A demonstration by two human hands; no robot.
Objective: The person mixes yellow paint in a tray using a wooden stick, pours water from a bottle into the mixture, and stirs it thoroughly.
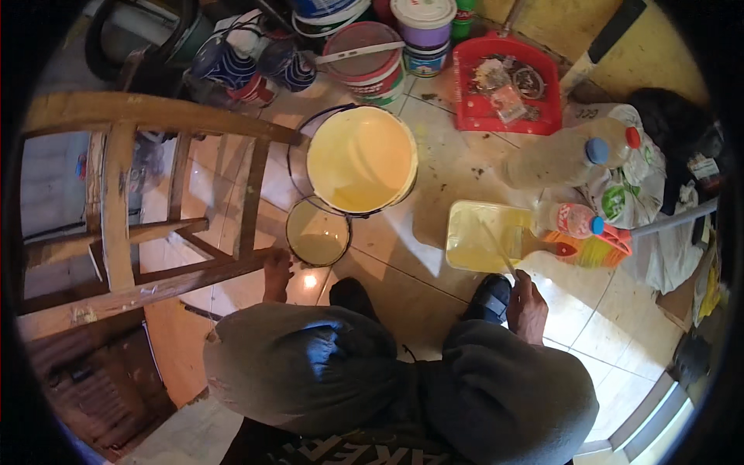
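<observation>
The right hand is pinching a thin stick near its lower end, and the stick's far part is lying over the yellow-coated paint tray. That tray is resting on the tiled floor, just beyond the right shoe and to the right of the large bucket. The left hand is hanging by the end of the wooden frame, near the small bucket; its fingers are bending loosely and seem to be grasping nothing, though I cannot tell whether they are touching the wood. As far as can be judged, the work is standing partway: yellow paint is already coating the tray, and the large bucket is showing paint on its walls and at its bottom. A paintbrush is lying with its bristle end in the tray and its handle over the right rim, so any use of it is waiting. What the small bucket is holding is hard to make out.
</observation>
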